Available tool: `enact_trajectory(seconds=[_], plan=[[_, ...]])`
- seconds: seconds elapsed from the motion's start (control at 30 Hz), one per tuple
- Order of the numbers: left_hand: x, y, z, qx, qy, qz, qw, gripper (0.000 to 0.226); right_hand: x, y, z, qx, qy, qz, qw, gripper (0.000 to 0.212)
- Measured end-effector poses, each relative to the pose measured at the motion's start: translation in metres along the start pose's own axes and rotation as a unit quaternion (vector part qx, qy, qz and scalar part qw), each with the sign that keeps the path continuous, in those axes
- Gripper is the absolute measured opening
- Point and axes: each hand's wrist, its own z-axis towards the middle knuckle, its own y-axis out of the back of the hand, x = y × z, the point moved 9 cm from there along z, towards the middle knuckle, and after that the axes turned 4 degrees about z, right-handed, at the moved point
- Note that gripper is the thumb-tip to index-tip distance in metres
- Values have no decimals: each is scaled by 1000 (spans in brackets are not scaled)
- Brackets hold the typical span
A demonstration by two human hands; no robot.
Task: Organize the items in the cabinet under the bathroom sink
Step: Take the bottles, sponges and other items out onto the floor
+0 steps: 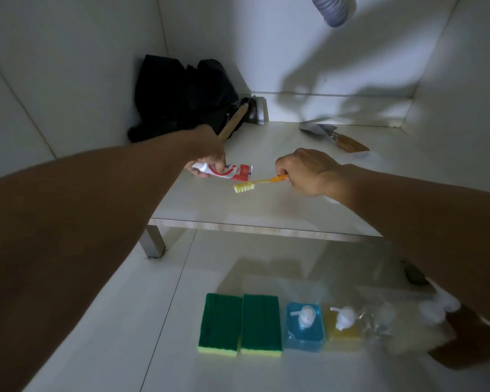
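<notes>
Toothpaste (pixel 227 171) is pinched in the left hand (pixel 210 157); just right of it, the right hand (pixel 303 171) grips a toothbrush (pixel 255 183), likely to set both together on the shelf (pixel 266 210).

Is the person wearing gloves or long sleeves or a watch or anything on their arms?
No. The left hand and right hand are both bare, with no gloves. Both forearms are bare as far as the picture shows, so no sleeves come into view. No watch, bracelet or ring shows on the wrists or on the fingers that can be seen.
</notes>
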Motion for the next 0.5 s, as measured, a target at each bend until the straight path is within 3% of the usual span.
enact_trajectory(seconds=[0.13, 0.27, 0.37, 0.5], plan=[[-3, 29, -23, -54, -21, -77, 995, 26, 3, 9, -19, 8, -33, 16, 999, 19], [-1, 41, -42, -84, -37, -146, 985, 26, 6, 15, -35, 18, -66, 68, 995, 19], [2, 28, -59, -61, -29, -179, 982, 21, 15, 16, -51, 60, -87, 122, 987, 21], [4, -7, -83, 3, -17, -213, 977, 15, 24, 11, -78, 105, -136, 293, 941, 23]])
